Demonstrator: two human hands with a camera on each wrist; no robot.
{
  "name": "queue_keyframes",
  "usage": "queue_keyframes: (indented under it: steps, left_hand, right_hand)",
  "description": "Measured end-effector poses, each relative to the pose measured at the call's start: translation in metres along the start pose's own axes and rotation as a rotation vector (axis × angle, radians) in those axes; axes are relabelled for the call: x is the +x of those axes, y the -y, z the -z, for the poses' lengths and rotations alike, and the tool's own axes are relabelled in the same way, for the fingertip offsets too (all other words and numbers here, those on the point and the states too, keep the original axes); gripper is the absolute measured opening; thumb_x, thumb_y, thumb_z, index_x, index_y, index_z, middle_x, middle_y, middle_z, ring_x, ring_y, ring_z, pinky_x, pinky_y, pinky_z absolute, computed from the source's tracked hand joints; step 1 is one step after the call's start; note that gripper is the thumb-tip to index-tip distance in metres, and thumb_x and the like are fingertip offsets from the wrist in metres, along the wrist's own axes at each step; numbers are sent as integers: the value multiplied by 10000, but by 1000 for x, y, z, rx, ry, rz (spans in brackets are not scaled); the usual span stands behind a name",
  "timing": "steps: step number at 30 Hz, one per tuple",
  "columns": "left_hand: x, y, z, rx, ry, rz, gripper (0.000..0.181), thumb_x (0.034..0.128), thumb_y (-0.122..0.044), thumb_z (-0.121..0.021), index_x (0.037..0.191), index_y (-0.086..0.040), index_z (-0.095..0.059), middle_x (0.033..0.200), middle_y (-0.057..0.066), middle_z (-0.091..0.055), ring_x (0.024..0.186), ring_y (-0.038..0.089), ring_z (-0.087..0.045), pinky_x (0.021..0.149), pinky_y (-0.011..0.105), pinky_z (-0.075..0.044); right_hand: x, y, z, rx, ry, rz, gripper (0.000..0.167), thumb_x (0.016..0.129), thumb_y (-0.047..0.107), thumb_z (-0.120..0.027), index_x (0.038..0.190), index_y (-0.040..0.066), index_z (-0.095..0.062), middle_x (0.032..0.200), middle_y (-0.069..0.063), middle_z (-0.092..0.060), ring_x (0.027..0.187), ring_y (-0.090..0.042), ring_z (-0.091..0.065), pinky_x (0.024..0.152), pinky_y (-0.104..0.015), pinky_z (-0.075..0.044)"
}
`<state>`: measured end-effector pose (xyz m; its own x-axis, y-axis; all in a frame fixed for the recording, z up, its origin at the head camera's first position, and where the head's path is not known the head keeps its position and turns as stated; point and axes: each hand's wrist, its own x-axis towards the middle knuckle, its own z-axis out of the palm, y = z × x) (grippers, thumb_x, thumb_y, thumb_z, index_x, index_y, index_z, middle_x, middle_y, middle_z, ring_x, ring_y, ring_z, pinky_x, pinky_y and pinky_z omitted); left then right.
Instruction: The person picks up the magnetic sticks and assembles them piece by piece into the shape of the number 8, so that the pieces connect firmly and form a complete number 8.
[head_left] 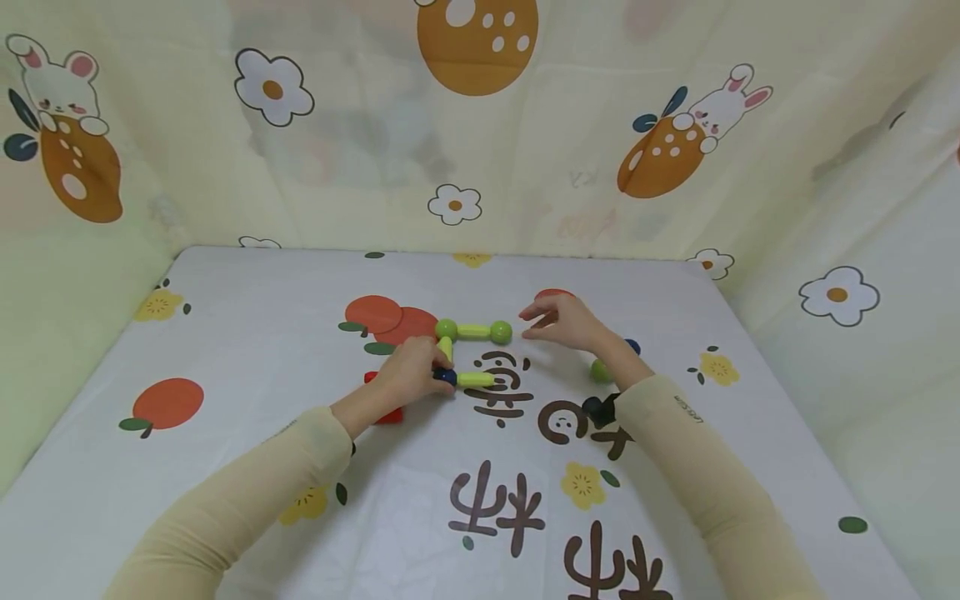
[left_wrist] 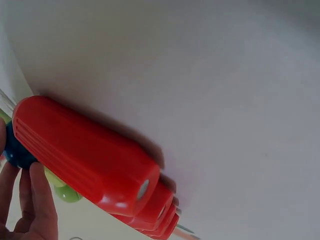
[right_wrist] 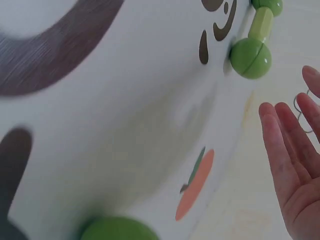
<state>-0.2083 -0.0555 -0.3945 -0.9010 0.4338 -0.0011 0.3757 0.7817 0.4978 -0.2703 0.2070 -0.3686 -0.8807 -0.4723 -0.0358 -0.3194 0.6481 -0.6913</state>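
My left hand point(head_left: 411, 369) pinches a dark blue ball point(head_left: 445, 377) at the corner of a frame of magnetic rods and balls. A yellow-green rod point(head_left: 477, 380) points right from that ball, and another rod point(head_left: 446, 347) leads up to a green ball point(head_left: 446, 328). Along the far side, a rod point(head_left: 473, 332) joins it to a second green ball point(head_left: 501, 332). Red bars point(left_wrist: 85, 150) lie beside the left hand, partly hidden by it in the head view. Just right of the second green ball, my right hand point(head_left: 566, 323) is held with fingers extended, holding nothing.
Under the right forearm are another green ball point(head_left: 600, 371) and a dark blue ball point(head_left: 633, 345), both partly covered. A black object point(head_left: 598, 410) shows by the right cuff; its kind is unclear. The printed white tablecloth point(head_left: 247, 467) meets patterned curtains point(head_left: 360, 167) behind.
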Motion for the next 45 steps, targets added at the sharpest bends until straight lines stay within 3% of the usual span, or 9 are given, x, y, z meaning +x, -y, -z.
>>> queue_keyframes:
  steps: [5,12,21,38,45]
  left_hand:
    - [0,0,-2,0,-8,1,372,665,-221,-817,986,-60,-721,874,36,-601,788,137,-494,649,227,-445]
    - [0,0,-3,33,-7,-24,402,667,-255,-813,1016,-79,-714,854,23,-597,756,135,-467,612,222,-407]
    - [-3,0,-2,39,0,-14,416,670,-257,-811,1030,-77,-707,859,39,-595,753,141,-464,604,223,-396]
    - [-1,4,-3,50,14,-38,428,690,-255,-798,1059,-67,-688,843,57,-577,741,145,-448,585,224,-368]
    - [-2,4,-1,63,11,-53,429,691,-256,-796,1060,-67,-686,838,63,-577,730,146,-442,579,223,-356]
  right_hand:
    - [-17,-3,13,-56,8,-8,355,789,123,-714,1090,-41,-620,1082,-205,-618,906,-278,-630,841,-424,-460]
    - [-43,-23,33,-98,3,-45,356,781,132,-723,1073,-45,-623,1054,-209,-620,900,-282,-623,825,-418,-474]
    - [-67,-39,43,-146,74,-89,382,772,162,-730,1071,-52,-627,1051,-205,-622,927,-307,-607,813,-408,-475]
    - [-67,-47,41,-166,98,-154,353,738,31,-728,1063,-60,-624,1061,-210,-616,985,-349,-579,823,-428,-471]
    - [-65,-48,42,-206,103,-155,322,712,19,-750,1004,-60,-640,972,-171,-645,911,-317,-602,781,-400,-490]
